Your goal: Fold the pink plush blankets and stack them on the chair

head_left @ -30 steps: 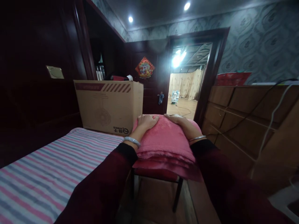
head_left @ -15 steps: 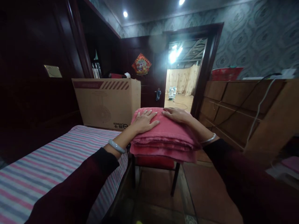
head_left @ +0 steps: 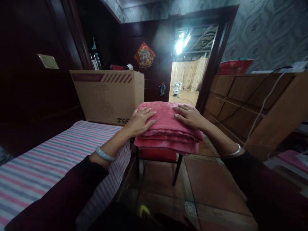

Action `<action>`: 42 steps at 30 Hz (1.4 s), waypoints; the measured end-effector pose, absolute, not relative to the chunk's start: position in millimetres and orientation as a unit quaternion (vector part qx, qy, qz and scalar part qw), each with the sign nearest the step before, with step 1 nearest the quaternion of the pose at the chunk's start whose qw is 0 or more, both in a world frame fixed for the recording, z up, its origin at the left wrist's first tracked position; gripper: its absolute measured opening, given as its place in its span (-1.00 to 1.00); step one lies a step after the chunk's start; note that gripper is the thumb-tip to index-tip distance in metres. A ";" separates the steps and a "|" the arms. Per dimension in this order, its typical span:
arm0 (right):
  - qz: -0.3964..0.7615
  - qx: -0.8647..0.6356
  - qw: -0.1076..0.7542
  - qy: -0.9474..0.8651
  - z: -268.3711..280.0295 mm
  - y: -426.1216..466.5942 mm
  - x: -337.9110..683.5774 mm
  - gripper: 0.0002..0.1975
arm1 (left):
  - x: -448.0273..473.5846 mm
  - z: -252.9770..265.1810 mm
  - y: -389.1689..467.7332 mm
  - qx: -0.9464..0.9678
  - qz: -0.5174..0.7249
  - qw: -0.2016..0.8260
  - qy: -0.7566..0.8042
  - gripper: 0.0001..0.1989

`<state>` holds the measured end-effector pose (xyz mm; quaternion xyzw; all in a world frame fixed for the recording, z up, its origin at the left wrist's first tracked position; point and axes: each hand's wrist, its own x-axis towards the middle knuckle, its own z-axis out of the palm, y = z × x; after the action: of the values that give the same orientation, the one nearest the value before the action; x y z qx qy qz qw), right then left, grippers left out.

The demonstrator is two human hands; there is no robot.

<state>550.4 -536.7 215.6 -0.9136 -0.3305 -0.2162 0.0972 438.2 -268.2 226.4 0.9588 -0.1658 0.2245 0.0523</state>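
A pink plush blanket [head_left: 166, 123], folded into a thick stack of layers, rests on a chair with a red seat [head_left: 157, 154] and dark legs. My left hand [head_left: 141, 121] lies on the blanket's left side, fingers stretched and slightly spread. On the right side of the top, my right hand [head_left: 189, 116] is laid with its fingers apart. Both palms touch the blanket without gripping it. Each wrist wears a pale bangle.
A bed or bench with a striped sheet [head_left: 60, 154] lies at left, a large cardboard box [head_left: 106, 96] behind it. Wooden cabinets [head_left: 255, 96] stand at right, bearing a red basket [head_left: 235, 66]. Beyond the open doorway is a fan [head_left: 177, 88]. A pink-topped stool [head_left: 293, 158] is at far right.
My hands have moved apart, from nearer the middle of the blanket's top toward its left and right sides. The view has tipped downward, showing more floor.
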 end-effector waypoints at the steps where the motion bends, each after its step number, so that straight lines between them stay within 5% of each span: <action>1: -0.220 -0.914 0.097 -0.328 216.0 -536.8 548.6 -0.38 | 436.0 226.5 -267.3 0.959 0.224 0.053 -0.165 -0.49; 11: -0.293 -0.843 0.173 -0.417 206.4 -513.9 471.9 -0.46 | 397.3 204.7 -258.7 0.951 0.241 0.067 -0.183 -0.59; 18: -0.065 -0.720 0.267 -0.637 106.5 -445.5 379.7 -0.63 | 333.5 138.1 -233.3 0.933 0.300 0.164 -0.114 -0.63; 27: 0.130 -0.613 0.272 -0.730 12.8 -330.4 353.6 -0.63 | 196.5 20.3 -167.4 0.922 0.303 0.152 0.187 -0.71; 35: 0.181 -0.502 0.318 -0.784 -8.6 -221.7 311.4 -0.61 | 49.2 3.9 -164.4 0.831 0.273 0.084 0.478 -0.67; 42: 0.192 -0.514 0.344 -0.762 -19.8 -141.1 254.5 -0.55 | -49.6 -15.6 -181.8 0.766 0.279 0.062 0.576 -0.67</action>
<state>254.5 -141.1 -19.8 -0.5142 -0.7620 0.1923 0.3436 -49.6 -181.8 -15.6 0.7660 0.5759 0.2788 0.0620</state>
